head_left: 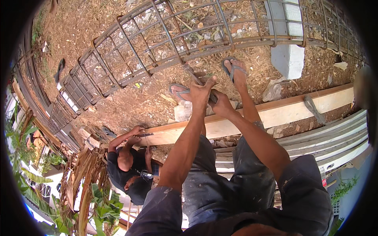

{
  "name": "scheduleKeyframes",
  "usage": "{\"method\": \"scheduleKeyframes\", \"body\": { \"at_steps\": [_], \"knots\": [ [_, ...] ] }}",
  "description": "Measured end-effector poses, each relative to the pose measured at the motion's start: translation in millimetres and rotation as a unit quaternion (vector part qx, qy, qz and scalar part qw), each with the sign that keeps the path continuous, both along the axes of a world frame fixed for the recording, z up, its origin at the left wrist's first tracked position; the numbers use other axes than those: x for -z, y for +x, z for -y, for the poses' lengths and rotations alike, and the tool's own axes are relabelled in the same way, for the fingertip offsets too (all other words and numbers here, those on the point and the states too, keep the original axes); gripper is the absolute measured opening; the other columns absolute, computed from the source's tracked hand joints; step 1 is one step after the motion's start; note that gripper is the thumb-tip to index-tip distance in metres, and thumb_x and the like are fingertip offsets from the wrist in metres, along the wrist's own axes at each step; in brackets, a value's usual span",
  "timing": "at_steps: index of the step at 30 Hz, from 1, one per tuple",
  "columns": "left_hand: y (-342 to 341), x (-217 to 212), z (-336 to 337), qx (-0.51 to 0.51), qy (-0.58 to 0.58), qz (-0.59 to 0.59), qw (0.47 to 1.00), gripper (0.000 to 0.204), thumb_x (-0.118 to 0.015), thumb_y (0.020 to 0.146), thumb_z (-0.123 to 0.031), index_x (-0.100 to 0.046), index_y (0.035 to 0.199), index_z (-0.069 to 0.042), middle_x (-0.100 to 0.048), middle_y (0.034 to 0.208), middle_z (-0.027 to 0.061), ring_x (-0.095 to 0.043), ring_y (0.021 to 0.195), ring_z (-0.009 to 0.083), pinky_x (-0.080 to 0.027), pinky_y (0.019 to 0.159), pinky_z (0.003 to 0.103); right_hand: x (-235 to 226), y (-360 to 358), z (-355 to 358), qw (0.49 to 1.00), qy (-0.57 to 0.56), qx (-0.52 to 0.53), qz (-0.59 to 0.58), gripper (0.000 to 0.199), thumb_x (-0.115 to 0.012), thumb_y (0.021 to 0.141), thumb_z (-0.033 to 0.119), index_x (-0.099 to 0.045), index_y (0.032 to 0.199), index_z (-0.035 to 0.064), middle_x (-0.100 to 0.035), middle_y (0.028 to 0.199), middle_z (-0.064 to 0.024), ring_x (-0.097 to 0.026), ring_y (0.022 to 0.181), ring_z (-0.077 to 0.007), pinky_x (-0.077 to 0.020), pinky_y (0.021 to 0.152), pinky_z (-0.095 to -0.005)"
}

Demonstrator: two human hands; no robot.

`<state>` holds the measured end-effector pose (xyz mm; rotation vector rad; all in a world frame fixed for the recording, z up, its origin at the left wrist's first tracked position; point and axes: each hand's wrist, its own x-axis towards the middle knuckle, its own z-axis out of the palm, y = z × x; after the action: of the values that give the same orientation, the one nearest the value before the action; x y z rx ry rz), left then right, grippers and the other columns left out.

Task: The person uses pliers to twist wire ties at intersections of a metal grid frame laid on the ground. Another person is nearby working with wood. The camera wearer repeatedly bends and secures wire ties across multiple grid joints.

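My left hand (pixel 201 89) is wrapped around a long dark metal tool (pixel 192 73). My right hand (pixel 221 104) grips the same tool lower down, close to its near end. The narrow far end of the tool meets the near side of a long rebar cage (pixel 136 73), at a bar beside a cross tie. Both arms reach forward between my feet, which are in sandals. Fingers and palms cover the tool's middle, so I cannot tell its exact kind.
Behind my feet runs a long wooden board (pixel 271 117). A co-worker (pixel 132 169) crouches at its left end, hands on it. Grey-white concrete blocks (pixel 293 63) stand under the cage at right. Stacked light planks (pixel 338 135) lie at right, banana plants (pixel 98 204) at lower left.
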<state>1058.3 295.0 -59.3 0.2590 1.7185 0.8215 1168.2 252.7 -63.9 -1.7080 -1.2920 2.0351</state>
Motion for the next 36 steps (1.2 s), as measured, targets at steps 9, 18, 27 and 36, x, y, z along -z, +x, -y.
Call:
{"method": "scheduleKeyframes", "body": {
  "at_steps": [9, 18, 27, 36],
  "knots": [
    [-28.1, -48.7, -32.8, -0.04, -0.172, 0.079, 0.981, 0.027, -0.064, 0.091, -0.018, -0.051, 0.074, -0.002, -0.054, 0.061, 0.0079, -0.048, 0.044, 0.0186, -0.039, 0.039, 0.032, -75.3, 2.0, -38.3, 0.931, -0.323, -0.004, -0.17, 0.078, -0.086, 0.066, 0.025, -0.041, 0.125, 0.0014, -0.053, 0.114, -0.0163, -0.059, 0.106, -0.026, -0.0525, 0.081, -0.0381],
    [6.8, -11.7, -26.8, -0.093, -0.155, -0.073, 0.981, 0.027, -0.066, 0.083, -0.014, -0.05, 0.063, -0.007, -0.051, 0.058, 0.004, -0.045, 0.045, 0.0147, -0.034, 0.042, 0.032, -42.8, -33.2, -7.2, 0.974, -0.058, -0.025, 0.217, 0.052, -0.072, 0.074, 0.031, -0.055, 0.112, 0.0009, -0.064, 0.101, -0.0211, -0.064, 0.095, -0.0402, -0.0504, 0.08, -0.0483],
    [25.2, -11.9, -30.4, 0.074, -0.247, -0.45, 0.855, 0.052, -0.07, 0.074, -0.033, -0.061, 0.093, 0.014, -0.064, 0.087, 0.0294, -0.065, 0.078, 0.0407, -0.05, 0.074, 0.048, 8.6, -25.7, 43.7, 0.998, 0.01, 0.06, -0.014, 0.041, -0.07, 0.077, 0.036, -0.063, 0.096, -0.0004, -0.068, 0.086, -0.0163, -0.068, 0.08, -0.0309, -0.051, 0.067, -0.0425],
    [-6.4, -88.1, -5.1, -0.06, -0.122, -0.004, 0.991, 0.04, -0.045, 0.102, -0.035, -0.056, 0.094, 0.003, -0.06, 0.089, 0.0168, -0.058, 0.076, 0.0216, -0.047, 0.068, 0.034, -99.2, 46.8, -71.2, 0.925, -0.327, -0.12, -0.15, 0.053, -0.059, 0.093, 0.044, -0.053, 0.131, 0.0083, -0.058, 0.123, -0.0139, -0.053, 0.116, -0.0209, -0.0462, 0.092, -0.0347]
  ]
}}
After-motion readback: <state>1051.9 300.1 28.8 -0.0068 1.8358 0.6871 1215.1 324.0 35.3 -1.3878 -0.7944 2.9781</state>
